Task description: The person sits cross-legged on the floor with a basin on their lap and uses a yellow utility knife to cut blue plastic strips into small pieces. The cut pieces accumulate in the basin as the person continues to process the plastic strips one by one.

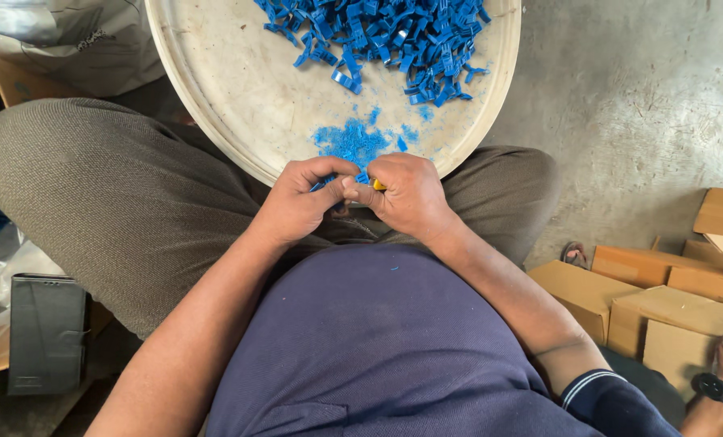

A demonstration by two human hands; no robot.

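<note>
One small blue plastic piece (362, 177) sits pinched between both hands at frame centre, left hand (301, 202) and right hand (410, 194) fingers pressed together around it. Just above, a round cream tray (216, 97) holds blue shavings (349, 142) and a heap of blue pieces (394, 36). Cardboard boxes (661, 299) sit lower right.

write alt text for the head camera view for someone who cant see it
Seen from above, a seated person's left hand and right hand meet over the lap, pinching a small blue plastic piece. Just beyond them a round cream tray holds a heap of blue plastic pieces and blue shavings; cardboard boxes sit at right.
</note>
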